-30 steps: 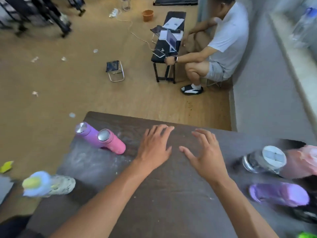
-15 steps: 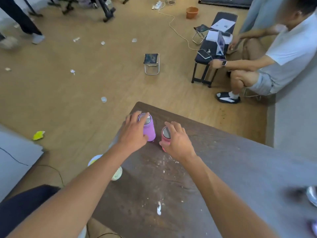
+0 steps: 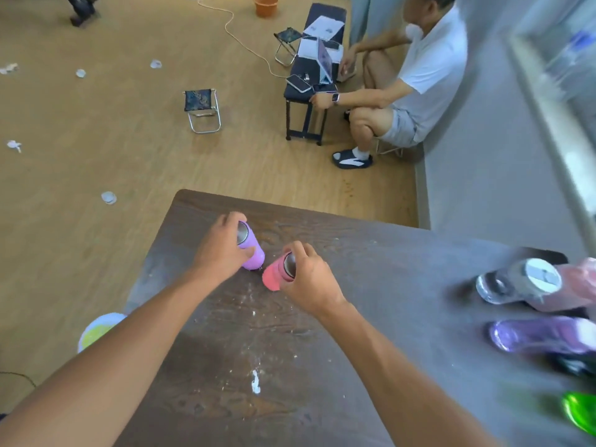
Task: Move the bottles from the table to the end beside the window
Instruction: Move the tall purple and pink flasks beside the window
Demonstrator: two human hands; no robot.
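Observation:
On the dark wooden table (image 3: 387,285), near its far left corner, my left hand (image 3: 222,250) is wrapped around a purple bottle (image 3: 253,253) with a silver cap. Just to its right, my right hand (image 3: 309,279) grips a pink bottle (image 3: 272,275), which leans to the left. At the table's right end, toward the window ledge (image 3: 554,101), stand several blurred bottles: a clear one with a white lid (image 3: 522,282), a pink one (image 3: 574,285), a purple one (image 3: 541,333) and a green one (image 3: 580,414).
A person (image 3: 419,79) sits on a stool beyond the table beside a low black bench (image 3: 309,75) with a laptop and phones. A folding stool (image 3: 201,108), a cable and paper scraps lie on the wooden floor. A pale yellow-capped bottle (image 3: 96,330) shows left of the table.
My hands went from flat over the table's middle to the purple and pink bottles and closed on them. The pink bottle is now tilted. The view has swung, bringing the right-end bottles back in.

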